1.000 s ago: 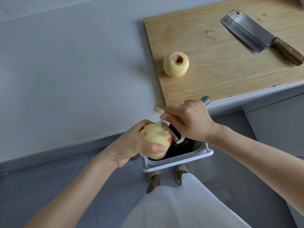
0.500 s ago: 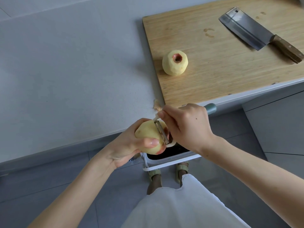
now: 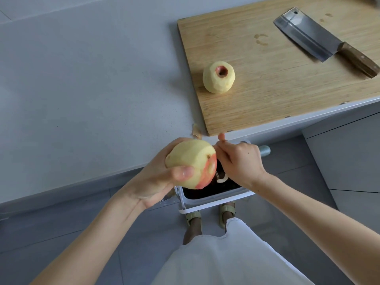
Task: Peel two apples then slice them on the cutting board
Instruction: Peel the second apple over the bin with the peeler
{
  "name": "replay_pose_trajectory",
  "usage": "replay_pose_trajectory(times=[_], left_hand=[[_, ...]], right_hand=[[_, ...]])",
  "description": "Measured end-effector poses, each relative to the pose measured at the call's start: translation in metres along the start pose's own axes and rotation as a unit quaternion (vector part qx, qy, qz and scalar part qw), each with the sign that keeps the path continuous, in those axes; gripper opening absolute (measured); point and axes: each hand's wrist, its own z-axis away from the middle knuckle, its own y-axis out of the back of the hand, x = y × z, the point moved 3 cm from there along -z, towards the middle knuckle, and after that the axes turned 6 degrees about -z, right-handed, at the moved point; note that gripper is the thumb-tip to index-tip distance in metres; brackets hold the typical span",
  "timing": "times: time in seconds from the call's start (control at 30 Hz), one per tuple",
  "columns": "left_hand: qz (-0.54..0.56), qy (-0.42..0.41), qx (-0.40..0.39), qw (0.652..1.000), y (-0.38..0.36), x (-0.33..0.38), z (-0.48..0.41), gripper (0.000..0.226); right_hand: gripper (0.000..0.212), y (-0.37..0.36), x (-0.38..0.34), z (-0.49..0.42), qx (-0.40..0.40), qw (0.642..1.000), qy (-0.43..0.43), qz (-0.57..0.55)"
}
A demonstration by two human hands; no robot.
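My left hand (image 3: 156, 177) grips a mostly peeled apple (image 3: 192, 159) below the counter edge; a patch of red skin shows on its right end. Just right of it, my right hand (image 3: 240, 161) holds a peeler (image 3: 264, 150), whose grey-blue handle end sticks out to the right and whose blade sits against the apple's red end. A peeled apple (image 3: 218, 80) with red skin round its stem hollow stands on the wooden cutting board (image 3: 277, 89). A cleaver (image 3: 308, 33) with a wooden handle lies at the board's far right.
A white bin (image 3: 218, 195) with a dark inside stands on the floor under my hands. A scrap of peel (image 3: 196, 131) lies on the grey counter (image 3: 82, 89) by the board's near left corner. Grey cabinet fronts are at right.
My left hand has turned the apple and lifted it, so its red end now faces right. My right hand has shifted the peeler to that end.
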Motion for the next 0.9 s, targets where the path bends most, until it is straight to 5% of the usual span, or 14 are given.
replay_pose_trajectory(times=[0.1, 0.2, 0.33, 0.4, 0.43, 0.57, 0.67, 0.77, 0.9], left_hand=[[-0.012, 0.0, 0.025, 1.0, 0.002, -0.006, 0.001, 0.079], [-0.054, -0.015, 0.077, 0.995, 0.005, -0.012, 0.001, 0.076], [-0.2, -0.056, 0.121, 0.971, 0.002, -0.012, 0.001, 0.081], [-0.269, -0.076, 0.127, 0.952, -0.002, -0.017, 0.001, 0.087], [-0.286, -0.087, 0.129, 0.946, -0.004, -0.02, 0.0, 0.087], [-0.342, -0.082, 0.118, 0.929, -0.006, -0.028, -0.006, 0.092], [-0.223, -0.012, 0.105, 0.969, -0.01, -0.025, -0.008, 0.087], [-0.066, 0.026, 0.133, 0.989, -0.01, -0.022, -0.013, 0.074], [-0.065, 0.046, 0.118, 0.99, -0.002, -0.013, -0.016, 0.072]], right_hand=[[0.044, -0.004, 0.0, -0.003, -0.123, 0.986, -0.103, 0.04], [0.045, -0.002, 0.001, 0.0, -0.252, 0.916, -0.273, -0.153], [0.05, -0.003, -0.01, 0.011, -0.28, 0.661, -0.425, -0.552], [0.045, -0.006, -0.017, 0.012, -0.299, 0.58, -0.427, -0.625], [0.043, -0.008, -0.02, 0.011, -0.292, 0.568, -0.425, -0.642], [0.05, -0.011, -0.024, 0.011, -0.187, 0.589, -0.447, -0.647], [0.056, -0.01, -0.023, 0.01, -0.137, 0.626, -0.44, -0.629], [0.051, -0.007, -0.024, 0.01, -0.128, 0.697, -0.403, -0.579], [0.049, 0.005, -0.027, 0.01, -0.11, 0.81, -0.344, -0.461]])
